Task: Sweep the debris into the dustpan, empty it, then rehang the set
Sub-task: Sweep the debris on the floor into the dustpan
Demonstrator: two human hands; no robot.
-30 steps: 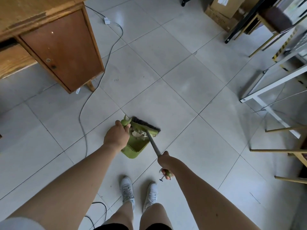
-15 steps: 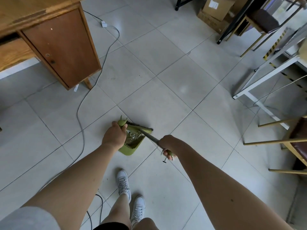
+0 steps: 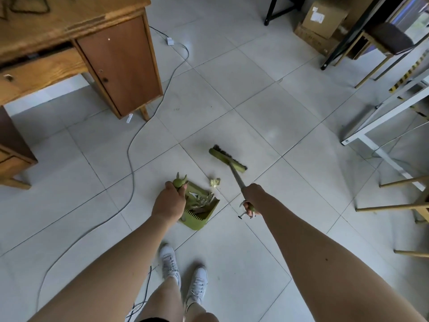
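A green dustpan [image 3: 199,218] rests on the tiled floor in front of my feet, with crumpled debris [image 3: 200,201] inside it. My left hand [image 3: 169,201] grips the dustpan's upright green handle [image 3: 179,182]. My right hand [image 3: 251,198] is shut on the grey shaft of the green broom. The broom head [image 3: 227,159] is on the floor beyond and to the right of the pan, apart from it. A small pale scrap [image 3: 214,182] lies on the tile between the pan's mouth and the broom head.
A wooden desk [image 3: 76,43] with a cabinet door stands at the left. A grey cable [image 3: 132,154] runs across the floor beside it. A white table frame [image 3: 383,117], chairs and cardboard boxes [image 3: 322,22] crowd the right and far right.
The broom head has moved out of the dustpan, away and to the right. A pale scrap now shows on the floor between them. My left hand stays on the pan handle.
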